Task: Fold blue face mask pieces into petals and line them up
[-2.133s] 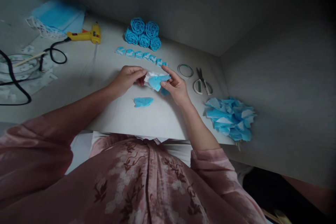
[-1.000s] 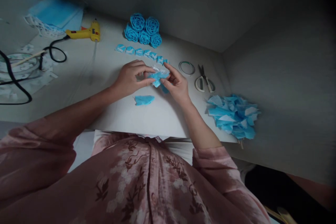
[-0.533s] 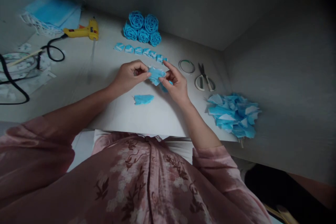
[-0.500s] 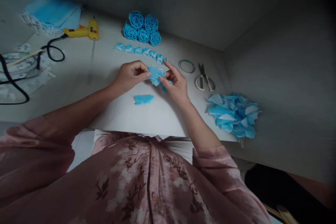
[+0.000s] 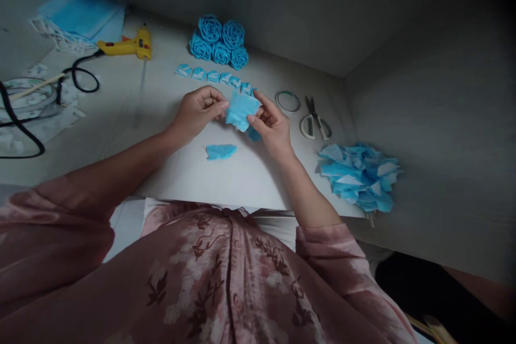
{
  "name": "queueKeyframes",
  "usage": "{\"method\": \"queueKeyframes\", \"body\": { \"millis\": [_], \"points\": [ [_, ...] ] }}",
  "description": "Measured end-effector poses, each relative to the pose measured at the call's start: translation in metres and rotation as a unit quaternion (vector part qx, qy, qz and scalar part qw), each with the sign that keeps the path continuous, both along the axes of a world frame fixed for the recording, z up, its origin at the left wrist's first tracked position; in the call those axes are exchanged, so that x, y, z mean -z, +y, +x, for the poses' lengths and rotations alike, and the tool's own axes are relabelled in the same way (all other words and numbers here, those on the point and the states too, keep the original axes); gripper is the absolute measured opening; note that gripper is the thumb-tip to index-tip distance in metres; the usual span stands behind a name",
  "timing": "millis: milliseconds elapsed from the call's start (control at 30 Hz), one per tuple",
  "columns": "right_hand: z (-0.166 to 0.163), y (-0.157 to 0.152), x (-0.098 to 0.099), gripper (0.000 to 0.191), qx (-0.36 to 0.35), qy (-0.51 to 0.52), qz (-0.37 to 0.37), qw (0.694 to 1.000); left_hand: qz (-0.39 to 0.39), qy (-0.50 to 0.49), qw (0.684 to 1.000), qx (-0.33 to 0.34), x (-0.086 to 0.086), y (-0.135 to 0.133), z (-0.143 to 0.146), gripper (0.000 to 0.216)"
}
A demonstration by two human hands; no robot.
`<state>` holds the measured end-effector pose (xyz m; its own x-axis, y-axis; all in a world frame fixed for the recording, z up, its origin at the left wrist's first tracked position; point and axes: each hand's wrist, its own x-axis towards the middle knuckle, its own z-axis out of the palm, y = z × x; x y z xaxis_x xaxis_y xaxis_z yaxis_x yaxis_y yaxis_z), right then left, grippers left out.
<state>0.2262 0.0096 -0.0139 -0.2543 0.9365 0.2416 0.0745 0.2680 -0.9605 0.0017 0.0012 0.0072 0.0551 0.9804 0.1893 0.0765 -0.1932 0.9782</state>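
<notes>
Between my hands, above the white table (image 5: 181,183), is a blue fabric piece (image 5: 242,110), roughly square and spread fairly flat. My left hand (image 5: 201,107) pinches its left edge between thumb and fingers. On the other side, my right hand (image 5: 272,121) grips the right edge, thumb in front and fingers behind. Under the right hand, a second blue scrap (image 5: 253,134) shows in part. Closer to me a loose blue strip (image 5: 221,151) lies on the table. A row of small folded blue pieces (image 5: 213,76) runs just beyond my hands.
Several blue fabric roses (image 5: 221,40) are stacked at the back. A yellow glue gun (image 5: 127,47) and blue face masks (image 5: 76,13) lie back left. To the right are a wire coil (image 5: 287,101), scissors (image 5: 315,118) and a blue fabric heap (image 5: 358,177).
The blue fabric piece has been opened out flatter and raised slightly. My left hand has shifted a little toward its left edge; the right hand keeps its grip.
</notes>
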Motion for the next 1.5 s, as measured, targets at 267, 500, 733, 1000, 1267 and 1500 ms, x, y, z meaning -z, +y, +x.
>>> {"method": "queueKeyframes", "body": {
  "millis": [267, 500, 733, 1000, 1267, 1500],
  "points": [
    [-0.003, -0.001, 0.006, 0.075, -0.015, -0.010, 0.006, 1.000, -0.034, -0.030, 0.995, 0.087, -0.005, -0.005, 0.003, 0.043],
    [-0.006, -0.001, 0.008, 0.073, -0.022, -0.032, 0.043, 0.998, -0.036, 0.015, 0.996, 0.078, 0.002, -0.005, 0.002, 0.033],
    [-0.002, -0.002, 0.001, 0.066, -0.014, -0.026, 0.029, 0.999, -0.003, 0.008, 1.000, 0.029, 0.002, -0.002, -0.001, 0.031],
    [-0.007, -0.002, 0.004, 0.071, -0.057, -0.035, 0.012, 0.998, 0.003, 0.019, 0.999, 0.031, 0.005, 0.001, -0.003, 0.028],
    [-0.004, -0.001, 0.001, 0.073, -0.074, -0.024, 0.014, 0.997, 0.008, 0.011, 0.999, 0.030, -0.002, 0.001, -0.005, 0.041],
    [-0.004, -0.006, -0.013, 0.082, -0.065, 0.034, -0.067, 0.995, 0.016, 0.041, 0.998, 0.038, 0.002, 0.001, -0.004, 0.033]
  ]
}}
